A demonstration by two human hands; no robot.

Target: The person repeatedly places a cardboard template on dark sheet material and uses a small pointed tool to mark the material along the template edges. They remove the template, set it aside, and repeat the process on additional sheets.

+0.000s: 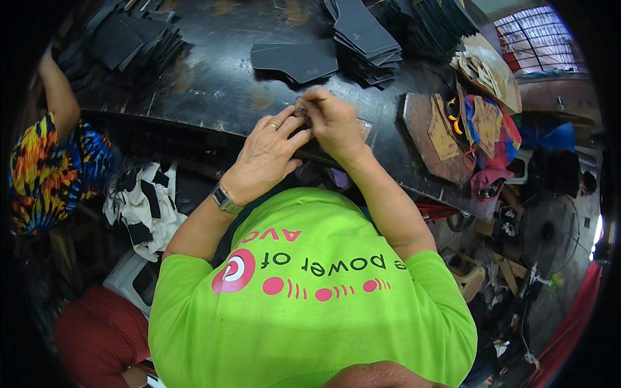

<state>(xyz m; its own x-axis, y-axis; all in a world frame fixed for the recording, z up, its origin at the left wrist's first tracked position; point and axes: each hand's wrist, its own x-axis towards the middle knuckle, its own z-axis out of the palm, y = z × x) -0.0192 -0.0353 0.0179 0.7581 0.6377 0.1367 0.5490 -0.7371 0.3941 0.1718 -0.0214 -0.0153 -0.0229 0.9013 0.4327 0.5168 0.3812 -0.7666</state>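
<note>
At the near edge of the dark table (213, 97), my left hand (270, 147) and my right hand (333, 123) meet fingertip to fingertip. The right one is closed in a pinch on something small, mostly hidden by the fingers. My left fingers are bent and pressed in against the same spot, also closed, and what they hold cannot be made out. Just beyond them lies a flat dark grey cut piece (294, 59) with a notched outline. A stack of similar grey pieces (365, 39) rests to its right.
More dark pieces (132, 42) are heaped at far left. To the right are a worn board (433, 145) with brown templates, orange-handled scissors (455, 116) and a carton of scraps (488, 71). A co-worker's patterned sleeve (45, 174) is at left; a fan (550, 226) stands right.
</note>
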